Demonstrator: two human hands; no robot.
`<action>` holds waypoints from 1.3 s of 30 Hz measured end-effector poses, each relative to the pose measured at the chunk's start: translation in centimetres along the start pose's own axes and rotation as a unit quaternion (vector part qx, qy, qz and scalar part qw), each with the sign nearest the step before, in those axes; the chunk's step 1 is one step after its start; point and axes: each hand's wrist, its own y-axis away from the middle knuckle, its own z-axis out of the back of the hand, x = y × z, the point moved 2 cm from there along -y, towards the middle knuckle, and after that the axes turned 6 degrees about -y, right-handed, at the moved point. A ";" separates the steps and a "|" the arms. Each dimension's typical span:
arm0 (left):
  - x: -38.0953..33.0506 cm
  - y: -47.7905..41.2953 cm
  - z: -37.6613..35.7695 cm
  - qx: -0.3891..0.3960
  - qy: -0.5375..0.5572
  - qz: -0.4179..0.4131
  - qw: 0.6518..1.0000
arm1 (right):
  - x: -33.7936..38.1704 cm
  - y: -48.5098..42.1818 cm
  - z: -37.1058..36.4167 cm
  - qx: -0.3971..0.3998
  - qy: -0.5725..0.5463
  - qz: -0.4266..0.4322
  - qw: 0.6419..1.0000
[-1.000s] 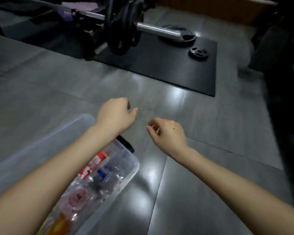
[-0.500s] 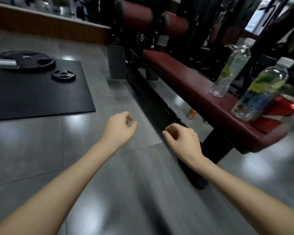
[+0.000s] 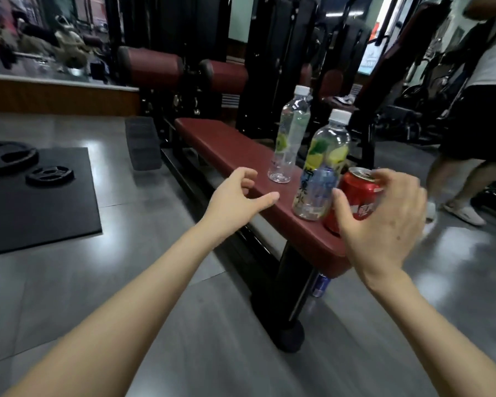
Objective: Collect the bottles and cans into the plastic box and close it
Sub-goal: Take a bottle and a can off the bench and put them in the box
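At the right of the frame the right hand (image 3: pixel 384 224) is seen spread open around a red can (image 3: pixel 352 200), thumb on its near side and fingers over its rim, though a closed grip cannot be confirmed; the left hand (image 3: pixel 235 196) is held open and empty at centre, over the near edge of the counter (image 3: pixel 229 147). The can is stood at the counter's near end, touching a labelled bottle (image 3: pixel 321 179), with a second clear bottle (image 3: pixel 291 138) placed just beyond. A blue can (image 3: pixel 320 285) is glimpsed on the floor (image 3: pixel 98 282) below, and weight plates (image 3: pixel 49 175) are laid on a black mat (image 3: pixel 40 210) at left.
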 end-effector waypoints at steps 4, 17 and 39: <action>-2.2 -2.8 -4.3 0.051 0.070 0.030 0.996 | -5.3 -1.7 -0.9 0.119 -0.019 -0.123 0.985; -4.1 -7.0 -9.1 0.050 0.057 0.014 0.997 | -10.1 -2.2 -4.8 0.254 -0.292 -0.247 0.888; 10.4 19.9 20.8 -0.251 -0.006 0.265 0.931 | 20.5 15.1 -7.1 0.529 -0.507 -0.153 0.663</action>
